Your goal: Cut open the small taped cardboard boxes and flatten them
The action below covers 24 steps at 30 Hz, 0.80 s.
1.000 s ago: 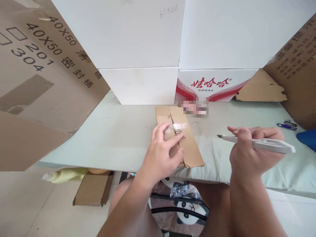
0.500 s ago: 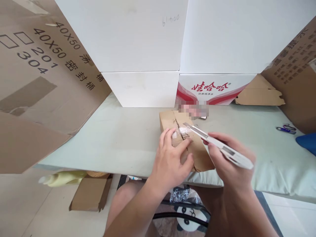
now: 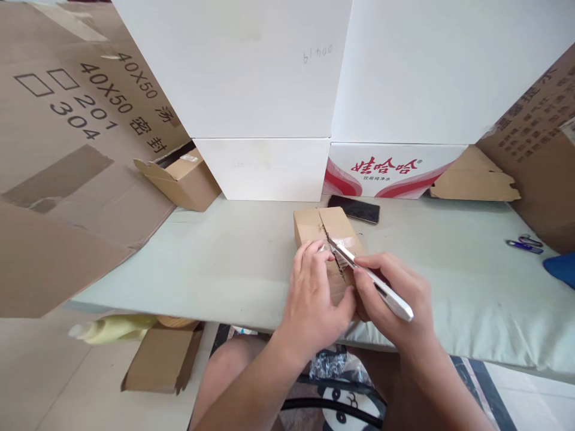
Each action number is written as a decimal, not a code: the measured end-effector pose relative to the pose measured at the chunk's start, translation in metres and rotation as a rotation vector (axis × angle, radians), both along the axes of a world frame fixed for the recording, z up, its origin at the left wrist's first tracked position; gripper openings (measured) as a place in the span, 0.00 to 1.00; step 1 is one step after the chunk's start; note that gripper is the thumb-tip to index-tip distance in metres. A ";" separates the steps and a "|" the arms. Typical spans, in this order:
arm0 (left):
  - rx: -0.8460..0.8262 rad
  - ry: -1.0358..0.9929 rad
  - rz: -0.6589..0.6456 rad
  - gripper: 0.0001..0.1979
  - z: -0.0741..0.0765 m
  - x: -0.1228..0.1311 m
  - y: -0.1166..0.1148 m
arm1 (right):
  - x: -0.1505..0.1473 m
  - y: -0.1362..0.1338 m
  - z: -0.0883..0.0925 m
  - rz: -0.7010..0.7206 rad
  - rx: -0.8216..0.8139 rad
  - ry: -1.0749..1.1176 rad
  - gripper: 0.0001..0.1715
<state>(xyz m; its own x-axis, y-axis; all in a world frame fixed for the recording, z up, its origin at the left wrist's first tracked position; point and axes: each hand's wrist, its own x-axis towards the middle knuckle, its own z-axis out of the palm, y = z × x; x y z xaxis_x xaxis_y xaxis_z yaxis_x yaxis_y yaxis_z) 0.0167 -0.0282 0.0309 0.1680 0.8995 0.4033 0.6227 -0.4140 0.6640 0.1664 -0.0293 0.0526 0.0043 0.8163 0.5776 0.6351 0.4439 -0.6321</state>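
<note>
Two hands on one little parcel here. Our left hand [image 3: 314, 296] lies flat over the near half of the small cardboard box [image 3: 336, 221]. It presses down with the fingers spread, and the fingertips [image 3: 309, 251] are right up by the clear tape [image 3: 349, 243] that crosses the top seam. Our right hand [image 3: 399, 278] is closed round a white utility knife [image 3: 390, 297], held pen-style. The blade is out and its tip is down on that tape, just at 3 o'clock of the left fingertips. The box sits on the pale table mat [image 3: 224, 257] near its front edge, pretty much dead centre of the view.

So the step in hand looks like slitting the tape along the seam. The cardboard there looks ragged, though honestly we can't tell from this angle how much of the tape is cut through. Carrying the cut on calls for a shallow blade and a steady hold-down from the left. Those fingertips need to stay off the line too, since they're just beside the edge.

Around the box:
- a dark phone [image 3: 354, 209] just at 1 o'clock
- a red-and-white carton [image 3: 386, 170] behind that
- stacked white boxes [image 3: 251, 72] at 11 to 12
- an open brown box [image 3: 184, 176] at 10
- a big flattened cardboard sheet [image 3: 67, 179] at 9
- a small blue clip thing [image 3: 523, 244] well off at 3
</note>
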 end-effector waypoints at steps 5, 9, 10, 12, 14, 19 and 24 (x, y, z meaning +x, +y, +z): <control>0.008 -0.006 0.029 0.16 -0.001 0.001 0.000 | -0.007 -0.002 -0.001 0.009 0.015 -0.033 0.06; 0.023 -0.001 0.036 0.16 -0.005 0.001 0.002 | 0.001 -0.007 0.000 0.033 0.011 0.010 0.07; 0.027 -0.003 0.034 0.17 -0.006 0.000 0.003 | 0.005 -0.008 0.001 0.032 0.013 0.043 0.09; 0.025 -0.003 0.024 0.19 -0.006 -0.002 0.004 | 0.015 -0.010 0.002 -0.052 0.099 0.182 0.12; 0.002 0.003 0.003 0.23 -0.002 -0.005 0.005 | 0.024 -0.008 0.000 -0.234 0.275 0.402 0.16; -0.188 0.052 -0.038 0.21 0.020 -0.016 0.001 | 0.048 0.020 -0.032 -0.480 0.255 0.452 0.13; -0.463 0.211 -0.057 0.23 0.046 -0.020 -0.010 | 0.078 0.050 -0.089 -0.538 -0.039 0.047 0.15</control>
<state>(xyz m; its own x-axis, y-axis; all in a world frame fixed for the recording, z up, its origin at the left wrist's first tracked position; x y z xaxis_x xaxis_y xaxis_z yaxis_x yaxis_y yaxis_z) -0.0037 -0.0378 0.0774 0.2571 0.9627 -0.0839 0.7482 -0.1434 0.6478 0.2439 0.0211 -0.0360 0.4524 0.7126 0.5362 0.7370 0.0398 -0.6747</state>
